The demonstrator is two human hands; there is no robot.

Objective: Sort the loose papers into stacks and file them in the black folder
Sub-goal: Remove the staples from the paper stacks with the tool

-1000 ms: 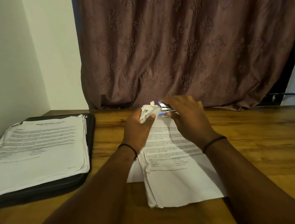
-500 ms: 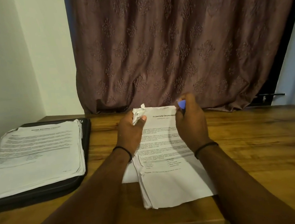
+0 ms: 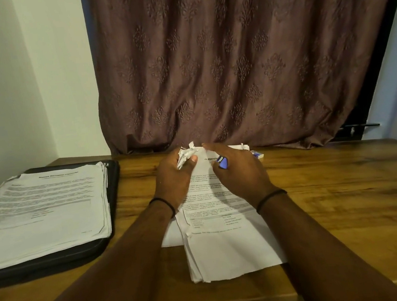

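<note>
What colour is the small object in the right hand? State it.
The small object is blue; head view shows it.

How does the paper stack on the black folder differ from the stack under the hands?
1. The folder stack lies on the black folder; the centre stack lies on the wooden table.
2. No hand touches the folder stack; the left hand grips the centre stack's top-left corner, and the right hand holds a small blue tool over it.
3. The folder stack's corners lie flat; that centre stack corner is crumpled.
Shared: white printed sheets, face up.
</note>
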